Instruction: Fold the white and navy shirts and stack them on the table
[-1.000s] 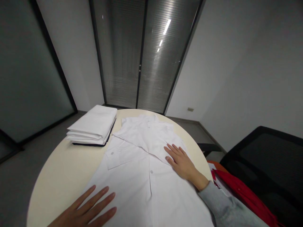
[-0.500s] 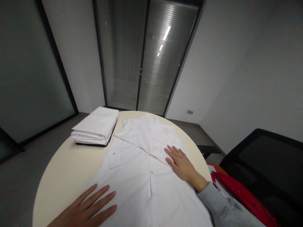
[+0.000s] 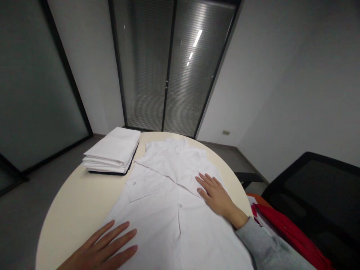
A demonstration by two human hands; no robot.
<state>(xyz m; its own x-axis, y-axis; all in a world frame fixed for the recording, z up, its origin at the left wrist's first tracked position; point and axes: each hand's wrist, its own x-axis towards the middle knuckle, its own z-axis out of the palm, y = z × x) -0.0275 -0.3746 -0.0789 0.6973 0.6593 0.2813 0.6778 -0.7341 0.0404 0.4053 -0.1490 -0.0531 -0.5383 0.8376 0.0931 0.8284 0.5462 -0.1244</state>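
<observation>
A white button-up shirt [image 3: 157,225] lies spread over the round table, its collar end toward the far edge and its sleeves folded across the front. One cuff with a button shows left of the middle. My left hand [image 3: 104,245] rests on the shirt's near left side, fingers stretched and spread. Farther up on the right, my right hand [image 3: 215,195] lies flat over the folded sleeve, fingers extended. Neither hand grips the cloth.
On the table [image 3: 70,210], a stack of folded white cloth [image 3: 114,146] with a dark piece at the bottom stands at the far left. A black mesh chair [image 3: 312,191] is at the right, with red fabric [image 3: 287,228] on it.
</observation>
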